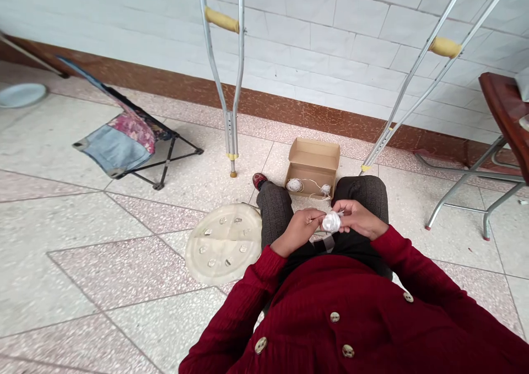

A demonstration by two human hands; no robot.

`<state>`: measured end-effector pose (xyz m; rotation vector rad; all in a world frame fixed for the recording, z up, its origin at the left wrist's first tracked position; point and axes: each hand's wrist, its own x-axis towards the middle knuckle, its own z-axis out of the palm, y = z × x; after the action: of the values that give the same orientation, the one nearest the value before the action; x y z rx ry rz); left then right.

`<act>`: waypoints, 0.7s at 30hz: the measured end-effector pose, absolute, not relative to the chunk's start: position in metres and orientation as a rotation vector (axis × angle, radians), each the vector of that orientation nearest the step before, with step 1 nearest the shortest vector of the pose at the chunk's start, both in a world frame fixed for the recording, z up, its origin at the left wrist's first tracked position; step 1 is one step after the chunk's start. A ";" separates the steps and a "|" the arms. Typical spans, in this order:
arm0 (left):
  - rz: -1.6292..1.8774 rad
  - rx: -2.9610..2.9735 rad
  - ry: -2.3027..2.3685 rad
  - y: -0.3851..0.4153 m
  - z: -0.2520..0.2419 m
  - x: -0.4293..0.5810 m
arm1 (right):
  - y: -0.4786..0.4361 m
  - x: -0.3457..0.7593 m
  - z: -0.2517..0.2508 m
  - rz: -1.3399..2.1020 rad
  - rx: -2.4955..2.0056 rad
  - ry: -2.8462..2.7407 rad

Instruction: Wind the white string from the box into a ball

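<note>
This looks like a plain tiled porch or corridor, in a home or perhaps a care setting; the pictures cannot settle which. Glossy white rectangular wall tiles (330, 32) run down to a speckled brown tile skirting (264, 105), above a floor of polished cream and pink terrazzo-style tiles (124, 269). Two aluminium underarm crutches with yellow grips (222, 20) stand by the wall, near a low folding stool with a patchwork fabric seat (136, 134) — everyday household things, not workshop gear.

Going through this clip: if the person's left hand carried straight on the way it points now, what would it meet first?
Most likely the white thread ball held by the right hand, just ahead of the left hand, though depth is hard to judge from this view.
</note>
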<state>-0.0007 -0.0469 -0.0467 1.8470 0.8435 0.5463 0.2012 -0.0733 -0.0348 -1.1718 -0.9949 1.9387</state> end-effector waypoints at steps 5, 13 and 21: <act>0.586 1.767 0.919 -0.035 -0.045 0.002 | -0.042 0.213 -0.013 1.785 -1.169 -0.632; 0.582 1.922 0.913 -0.002 -0.015 -0.009 | -0.002 0.216 0.035 1.484 -1.160 -0.922; 0.500 1.846 0.876 0.007 0.018 -0.005 | 0.030 0.197 0.025 0.759 -1.357 -1.388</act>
<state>-0.0048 0.0068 0.0178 1.8462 0.8760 0.5004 0.1970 0.0304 0.0251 -1.3570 -1.3883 0.7595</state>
